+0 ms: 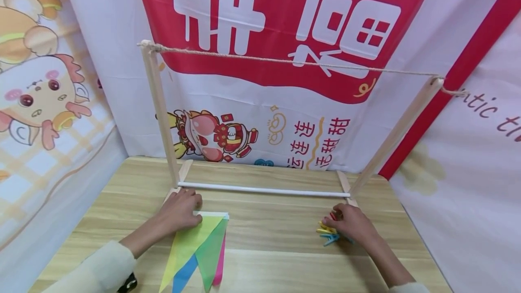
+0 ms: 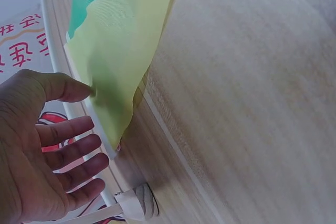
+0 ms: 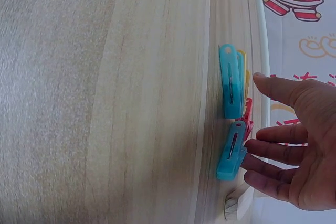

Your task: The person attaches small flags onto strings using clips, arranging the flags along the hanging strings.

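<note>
My left hand [image 1: 183,209] reaches to the top left corner of a stack of pennant flags. The yellow flag [image 1: 191,236] lies uppermost, with green [image 1: 209,250], blue [image 1: 185,275] and pink [image 1: 220,266] ones showing beneath. In the left wrist view, the thumb touches the yellow flag's white-edged top while the other fingers stay spread and loosely bent. My right hand [image 1: 356,225] is at a small pile of clothespins: blue [image 3: 231,82], yellow [image 1: 324,228] and red [image 3: 248,113]. Its thumb and fingers stand apart around the pile; the fingertips are close to a lower blue clothespin [image 3: 231,153].
Behind the hands stands a wooden frame with a left post [image 1: 159,112] and a right post [image 1: 396,134]. A twine [image 1: 260,59] spans their tops, and a white rod [image 1: 264,190] joins the bases. A dark object [image 1: 128,283] lies by the left sleeve on the wooden table [image 1: 277,229].
</note>
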Demonstrator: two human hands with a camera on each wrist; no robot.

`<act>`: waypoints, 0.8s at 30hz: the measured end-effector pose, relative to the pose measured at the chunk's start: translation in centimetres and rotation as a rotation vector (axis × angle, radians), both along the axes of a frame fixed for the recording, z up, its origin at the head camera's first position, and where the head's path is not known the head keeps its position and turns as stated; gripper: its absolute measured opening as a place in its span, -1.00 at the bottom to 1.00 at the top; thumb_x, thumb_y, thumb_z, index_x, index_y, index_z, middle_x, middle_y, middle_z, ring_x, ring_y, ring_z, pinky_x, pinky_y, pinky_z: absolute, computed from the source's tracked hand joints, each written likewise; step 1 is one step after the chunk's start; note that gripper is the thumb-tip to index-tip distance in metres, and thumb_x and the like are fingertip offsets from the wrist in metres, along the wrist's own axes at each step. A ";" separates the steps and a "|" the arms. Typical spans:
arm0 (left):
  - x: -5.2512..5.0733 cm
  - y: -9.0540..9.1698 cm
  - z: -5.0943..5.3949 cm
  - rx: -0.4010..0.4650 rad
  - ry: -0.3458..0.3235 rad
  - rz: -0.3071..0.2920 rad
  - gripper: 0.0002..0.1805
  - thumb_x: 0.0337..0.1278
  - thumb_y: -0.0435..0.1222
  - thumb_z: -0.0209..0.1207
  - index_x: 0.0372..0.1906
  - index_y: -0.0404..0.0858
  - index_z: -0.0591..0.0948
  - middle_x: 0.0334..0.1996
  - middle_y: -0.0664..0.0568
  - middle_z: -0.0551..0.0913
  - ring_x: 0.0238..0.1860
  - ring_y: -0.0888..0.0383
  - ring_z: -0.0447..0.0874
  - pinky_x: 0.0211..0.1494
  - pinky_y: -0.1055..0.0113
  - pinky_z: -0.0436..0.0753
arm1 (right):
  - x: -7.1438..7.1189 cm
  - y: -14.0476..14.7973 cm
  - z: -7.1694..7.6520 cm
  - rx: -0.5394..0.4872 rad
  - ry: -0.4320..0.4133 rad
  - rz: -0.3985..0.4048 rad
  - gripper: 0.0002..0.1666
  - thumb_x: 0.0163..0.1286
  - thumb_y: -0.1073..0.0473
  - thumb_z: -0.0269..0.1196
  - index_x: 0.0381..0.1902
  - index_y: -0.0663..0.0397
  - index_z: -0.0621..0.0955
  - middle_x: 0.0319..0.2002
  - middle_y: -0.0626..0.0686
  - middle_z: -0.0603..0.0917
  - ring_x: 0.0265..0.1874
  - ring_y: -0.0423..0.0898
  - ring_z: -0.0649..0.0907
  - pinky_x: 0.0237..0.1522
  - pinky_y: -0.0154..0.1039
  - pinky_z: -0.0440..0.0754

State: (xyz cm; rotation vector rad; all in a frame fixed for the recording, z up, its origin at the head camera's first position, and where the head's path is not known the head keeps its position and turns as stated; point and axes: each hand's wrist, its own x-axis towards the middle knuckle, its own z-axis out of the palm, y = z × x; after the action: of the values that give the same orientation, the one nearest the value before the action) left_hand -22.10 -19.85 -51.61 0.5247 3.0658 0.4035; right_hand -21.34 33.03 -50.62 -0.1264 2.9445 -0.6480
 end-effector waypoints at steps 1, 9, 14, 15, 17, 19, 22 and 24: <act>0.0 0.0 0.0 -0.001 -0.004 -0.001 -0.74 -0.01 -0.19 0.51 -0.19 -0.17 0.80 -0.18 0.01 0.70 -0.09 -0.05 0.62 -0.01 -0.07 0.62 | 0.0 0.0 0.0 -0.001 0.005 0.003 -0.51 0.38 -0.21 0.62 -0.35 0.03 0.68 -0.45 -0.05 0.64 -0.40 -0.11 0.57 -0.31 -0.14 0.51; -0.1 -0.2 -0.3 0.009 -0.006 -0.014 -0.80 0.02 -0.23 0.51 -0.21 -0.13 0.80 -0.25 0.06 0.72 -0.18 0.02 0.62 -0.06 -0.02 0.62 | 0.2 -0.1 0.0 -0.010 0.009 0.018 -0.51 0.39 -0.16 0.63 -0.47 -0.02 0.64 -0.54 -0.09 0.55 -0.47 -0.13 0.50 -0.35 -0.20 0.41; 0.0 -0.3 -0.2 0.009 0.012 -0.034 -0.83 0.08 -0.23 0.56 -0.23 -0.09 0.80 -0.27 0.09 0.75 -0.19 0.05 0.65 -0.06 -0.04 0.67 | 0.0 0.1 -0.4 -0.009 -0.004 0.029 -0.55 0.44 -0.15 0.60 -0.44 -0.03 0.68 -0.53 -0.11 0.57 -0.46 -0.15 0.51 -0.34 -0.21 0.43; 0.0 -0.4 -0.3 0.011 0.010 -0.034 -0.83 0.08 -0.24 0.57 -0.23 -0.09 0.80 -0.28 0.09 0.75 -0.19 0.05 0.65 -0.05 -0.04 0.67 | -0.1 0.1 -0.4 -0.008 -0.007 0.026 -0.56 0.44 -0.15 0.60 -0.44 -0.04 0.69 -0.53 -0.10 0.57 -0.46 -0.15 0.51 -0.33 -0.22 0.43; -0.1 -0.4 -0.2 0.017 0.004 -0.036 -0.82 0.10 -0.23 0.59 -0.24 -0.09 0.80 -0.29 0.10 0.74 -0.21 0.07 0.63 -0.06 -0.03 0.67 | -0.1 0.1 -0.5 -0.010 -0.009 0.026 -0.58 0.46 -0.15 0.59 -0.41 -0.03 0.71 -0.51 -0.10 0.59 -0.45 -0.15 0.52 -0.32 -0.22 0.45; -0.1 -0.4 -0.3 0.025 0.001 -0.035 -0.81 0.10 -0.23 0.61 -0.25 -0.09 0.80 -0.30 0.10 0.74 -0.22 0.09 0.61 -0.06 -0.02 0.67 | -0.2 0.1 -0.6 -0.016 -0.006 0.031 -0.61 0.47 -0.13 0.58 -0.38 -0.01 0.74 -0.49 -0.10 0.61 -0.43 -0.15 0.53 -0.30 -0.21 0.48; -0.2 -0.4 -0.3 0.040 -0.004 -0.035 -0.80 0.09 -0.25 0.63 -0.30 -0.08 0.77 -0.34 0.11 0.72 -0.25 0.11 0.58 -0.10 0.01 0.64 | -0.2 0.1 -0.6 -0.022 0.009 0.039 -0.67 0.49 -0.07 0.57 -0.33 0.03 0.77 -0.46 -0.09 0.65 -0.41 -0.15 0.55 -0.28 -0.21 0.53; -0.2 -0.4 -0.3 0.046 -0.007 -0.032 -0.78 0.08 -0.26 0.63 -0.34 -0.07 0.74 -0.37 0.12 0.69 -0.27 0.12 0.56 -0.13 0.04 0.62 | -0.1 0.1 -0.6 -0.026 0.021 0.051 -0.70 0.49 -0.03 0.57 -0.30 0.05 0.79 -0.44 -0.10 0.68 -0.39 -0.17 0.57 -0.28 -0.22 0.56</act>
State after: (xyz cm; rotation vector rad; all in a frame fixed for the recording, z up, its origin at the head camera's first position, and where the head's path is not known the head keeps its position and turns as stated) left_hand -22.28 -20.22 -51.87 0.5725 3.0437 0.4749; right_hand -21.48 33.12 -51.19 -0.2112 2.9434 -0.6819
